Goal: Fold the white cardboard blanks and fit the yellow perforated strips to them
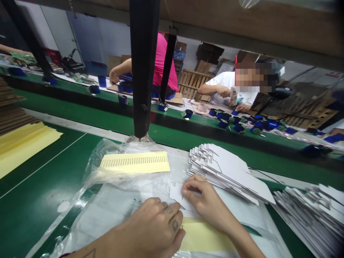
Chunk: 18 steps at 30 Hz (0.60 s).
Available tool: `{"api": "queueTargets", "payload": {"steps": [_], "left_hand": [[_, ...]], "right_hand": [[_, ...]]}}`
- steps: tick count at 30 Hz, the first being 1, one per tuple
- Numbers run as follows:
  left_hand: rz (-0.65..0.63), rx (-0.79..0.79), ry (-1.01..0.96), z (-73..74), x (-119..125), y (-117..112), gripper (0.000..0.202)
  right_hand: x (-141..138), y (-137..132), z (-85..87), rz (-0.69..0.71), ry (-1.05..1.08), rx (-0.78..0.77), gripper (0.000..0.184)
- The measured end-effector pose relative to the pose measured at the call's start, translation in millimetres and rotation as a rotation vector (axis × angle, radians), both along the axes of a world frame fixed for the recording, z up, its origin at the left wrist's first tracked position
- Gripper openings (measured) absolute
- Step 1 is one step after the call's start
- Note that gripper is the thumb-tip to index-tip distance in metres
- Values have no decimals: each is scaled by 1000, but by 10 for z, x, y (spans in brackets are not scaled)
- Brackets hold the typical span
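Observation:
My right hand (pixel 204 200) pinches a flat white carton blank (pixel 176 193) between thumb and fingertips. Close beside it on the left, my left hand (pixel 158 224) is curled with its knuckles up, its fingertips resting by the blank; what they grip, if anything, is hidden. Beneath both hands lies a yellow sheet (pixel 204 236) on clear plastic film. Farther back, a yellow label sheet (pixel 135 162) with a row of small dark printed marks lies on a plastic bag (pixel 94 172). A stack of flat white carton blanks (pixel 228 172) sits just beyond my right hand.
More white blanks (pixel 311 215) are piled at the right edge. Yellow sheets (pixel 27 147) lie at the left. A black post (pixel 143 71) rises behind the bag. Beyond it runs a green conveyor (pixel 107 114) with several blue cups holding circuit boards; co-workers (pixel 228 86) work across it.

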<state>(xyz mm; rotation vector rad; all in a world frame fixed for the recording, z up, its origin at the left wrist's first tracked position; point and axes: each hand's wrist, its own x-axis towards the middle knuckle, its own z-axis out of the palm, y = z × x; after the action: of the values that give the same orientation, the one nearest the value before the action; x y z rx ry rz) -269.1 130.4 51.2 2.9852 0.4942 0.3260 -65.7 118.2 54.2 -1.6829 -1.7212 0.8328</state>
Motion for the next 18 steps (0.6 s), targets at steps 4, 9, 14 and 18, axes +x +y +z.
{"api": "queueTargets", "payload": {"steps": [4, 9, 14, 18], "left_hand": [[3, 6, 0, 6, -2, -7, 18], [-4, -5, 9, -1, 2, -8, 19], [2, -23, 20, 3, 5, -5, 20], [-4, -20, 12, -2, -1, 7, 21]], "right_hand": [[-4, -10, -7, 4, -21, 0, 21], [8, -4, -21, 0, -36, 15, 19], [28, -5, -33, -6, -15, 10, 17], [41, 1, -55, -25, -15, 7, 16]]}}
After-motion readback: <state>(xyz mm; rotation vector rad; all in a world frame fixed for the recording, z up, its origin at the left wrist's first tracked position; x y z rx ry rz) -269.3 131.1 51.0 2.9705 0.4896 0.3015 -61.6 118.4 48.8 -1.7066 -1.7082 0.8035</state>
